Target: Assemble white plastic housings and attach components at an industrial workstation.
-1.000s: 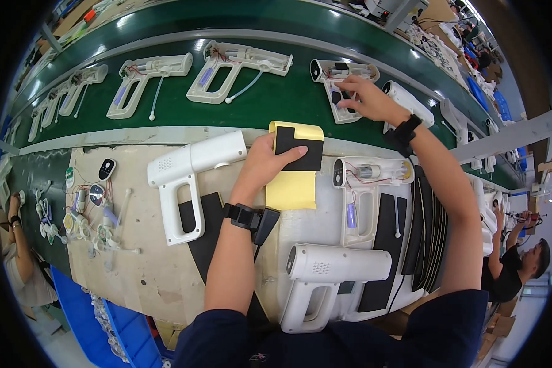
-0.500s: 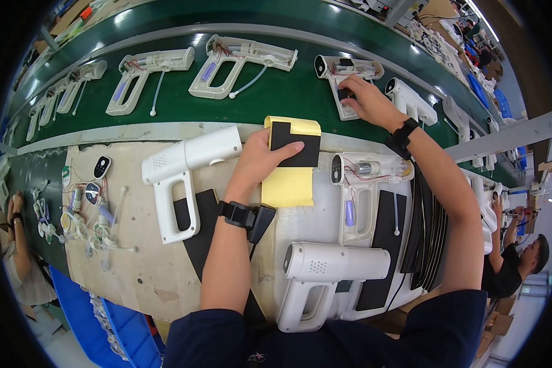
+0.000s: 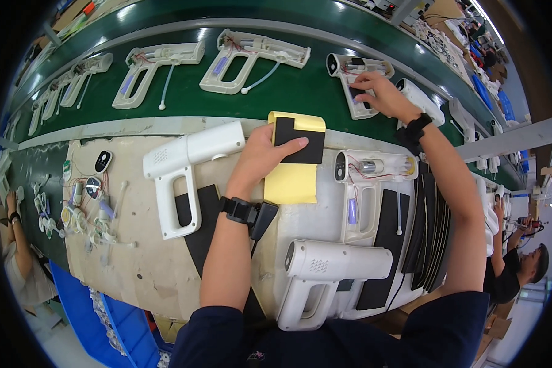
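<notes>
My left hand (image 3: 259, 161) is closed on a black foam sheet (image 3: 311, 147) with a notched upper corner, backed by yellow release paper (image 3: 291, 187). Its thumb lies across the front of the sheet. My right hand (image 3: 387, 98) reaches over a green conveyor belt (image 3: 184, 104) to an open white gun-shaped housing (image 3: 336, 65). Its thumb and fingers are bent around a small black foam piece (image 3: 357, 94) at the housing's handle; the exact contact is partly hidden. On the table below stands another open housing (image 3: 367, 208), with wires and a motor showing.
Two closed white gun-shaped devices (image 3: 193, 147) (image 3: 337, 264) lie on the table. Black foam strips (image 3: 426, 239) are stacked at right; loose wired parts (image 3: 89, 211) lie at left. Several open housings (image 3: 254, 49) ride the belt. A blue bin (image 3: 126, 328) sits lower left; other people work at both sides.
The housings on the belt have shifted right, and my right hand has moved right along with the one it touches. My left hand still holds the foam sheet in nearly the same place.
</notes>
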The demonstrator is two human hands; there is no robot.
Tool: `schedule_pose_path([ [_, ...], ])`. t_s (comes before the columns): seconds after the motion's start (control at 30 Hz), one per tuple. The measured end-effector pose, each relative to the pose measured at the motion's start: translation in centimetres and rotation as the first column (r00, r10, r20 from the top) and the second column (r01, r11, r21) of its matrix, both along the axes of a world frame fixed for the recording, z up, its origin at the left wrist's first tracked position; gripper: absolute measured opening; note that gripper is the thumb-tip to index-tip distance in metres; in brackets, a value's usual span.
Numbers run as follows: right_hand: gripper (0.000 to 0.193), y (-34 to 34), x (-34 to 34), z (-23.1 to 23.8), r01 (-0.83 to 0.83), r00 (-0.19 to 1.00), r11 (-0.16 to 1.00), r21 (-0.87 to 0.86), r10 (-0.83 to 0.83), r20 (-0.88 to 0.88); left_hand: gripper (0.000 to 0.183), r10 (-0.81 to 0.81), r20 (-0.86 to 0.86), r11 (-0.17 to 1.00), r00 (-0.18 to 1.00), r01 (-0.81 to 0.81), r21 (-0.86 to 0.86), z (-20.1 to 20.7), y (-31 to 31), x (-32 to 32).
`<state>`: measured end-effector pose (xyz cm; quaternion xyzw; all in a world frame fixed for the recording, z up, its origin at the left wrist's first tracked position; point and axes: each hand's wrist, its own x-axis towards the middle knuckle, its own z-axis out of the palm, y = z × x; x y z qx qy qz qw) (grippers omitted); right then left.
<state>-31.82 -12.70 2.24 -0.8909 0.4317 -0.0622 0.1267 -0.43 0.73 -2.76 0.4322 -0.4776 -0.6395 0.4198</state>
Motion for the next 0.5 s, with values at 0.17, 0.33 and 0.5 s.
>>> schedule_pose_path([
  [0.17, 0.05, 1.9, 9.5, 5.7, -0.146, 0.98, 0.955, -0.257, 0.174, 0.091, 0.036, 0.027, 0.082, 0.997, 0.996, -0.021, -0.068, -0.6, -0.2, -0.7],
  [0.33, 0.059, 7.8, 28.1, 2.3, -0.542, 0.84, 0.831, 0.12, 0.535, 0.092, 0.037, 0.562, 0.388, 0.506, 0.731, 0.067, -0.86, -9.6, -0.9, 1.1],
  [0.5, 0.046, 7.9, 30.5, 1.0, -0.487, 0.873, 0.872, -0.044, 0.488, -0.001, 0.041, 0.512, 0.203, 0.64, 0.835, -0.213, -0.738, -6.8, -0.1, 0.5],
])
